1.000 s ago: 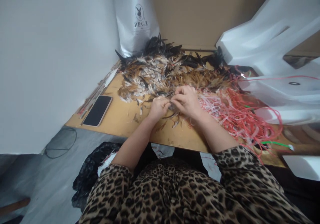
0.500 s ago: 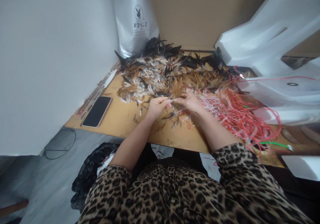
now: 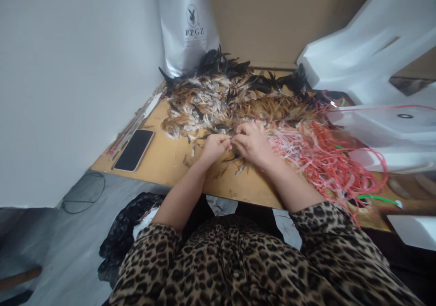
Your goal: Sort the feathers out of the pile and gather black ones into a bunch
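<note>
My left hand point(image 3: 214, 147) and my right hand point(image 3: 251, 143) meet fingertip to fingertip over the near edge of a heap of brown, white and black feathers point(image 3: 231, 101) on a wooden tabletop point(image 3: 170, 160). Both hands are closed in a pinch on a small bunch of feathers point(image 3: 232, 142) held between them. A tangle of red and pink strips point(image 3: 320, 156) lies just right of my right hand. A few loose feathers lie scattered under my wrists.
A black phone point(image 3: 134, 150) lies face up at the table's left edge beside thin rods point(image 3: 132, 123). A silver bag marked PPGZ point(image 3: 190, 28) stands at the back. White foam pieces point(image 3: 374, 74) crowd the right side. A green strip point(image 3: 378, 198) lies at the right.
Half a second ago my right hand reached into the feather heap with fingers more extended; now it has curled back beside my left hand, both pinching together.
</note>
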`<state>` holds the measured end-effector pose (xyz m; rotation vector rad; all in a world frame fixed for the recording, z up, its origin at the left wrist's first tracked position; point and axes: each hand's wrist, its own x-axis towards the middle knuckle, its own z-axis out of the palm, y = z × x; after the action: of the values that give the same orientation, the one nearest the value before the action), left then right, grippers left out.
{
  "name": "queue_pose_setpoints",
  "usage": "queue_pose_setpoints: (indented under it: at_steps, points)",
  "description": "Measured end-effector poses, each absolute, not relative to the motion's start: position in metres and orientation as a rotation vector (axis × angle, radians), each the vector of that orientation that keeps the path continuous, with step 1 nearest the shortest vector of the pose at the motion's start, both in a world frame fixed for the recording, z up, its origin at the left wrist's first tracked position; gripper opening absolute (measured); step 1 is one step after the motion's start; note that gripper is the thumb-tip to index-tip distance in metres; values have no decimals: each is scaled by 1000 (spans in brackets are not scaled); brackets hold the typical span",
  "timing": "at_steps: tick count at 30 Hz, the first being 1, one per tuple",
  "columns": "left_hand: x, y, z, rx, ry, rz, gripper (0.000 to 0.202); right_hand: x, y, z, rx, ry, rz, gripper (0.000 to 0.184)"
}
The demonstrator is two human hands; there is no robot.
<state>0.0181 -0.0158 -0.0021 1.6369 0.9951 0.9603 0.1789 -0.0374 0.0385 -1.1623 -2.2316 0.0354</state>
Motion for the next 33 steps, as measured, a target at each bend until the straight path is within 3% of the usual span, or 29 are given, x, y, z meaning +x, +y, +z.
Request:
queue_pose_setpoints:
  at_steps: [2, 5, 7, 9, 13, 19, 27, 33]
  points:
    - [16, -20, 2, 1728, 923, 770, 24, 187, -34, 44, -1112, -2270, 219, 20]
    - [14, -27, 12, 1681, 735, 552, 27, 200, -27, 46, -1005, -2133, 853, 19]
    - [13, -30, 18, 1560, 663, 573, 29, 203, -24, 44, -979, -1879, 1198, 23]
    - [14, -31, 19, 1401, 617, 682, 30, 201, -24, 40, -999, -1657, 1335, 26]
    - [18, -28, 10, 1082, 518, 826, 33, 185, -30, 34, -1024, -1482, 1369, 30]
    - [23, -25, -1, 797, 478, 765, 27, 172, -34, 31, -984, -1243, 1419, 31]
    - [24, -22, -3, 674, 489, 679, 15, 176, -33, 39, -1112, -1370, 1250, 29]
    - [18, -16, 1, 727, 631, 724, 30, 183, -28, 33, -1223, -1464, 993, 19]
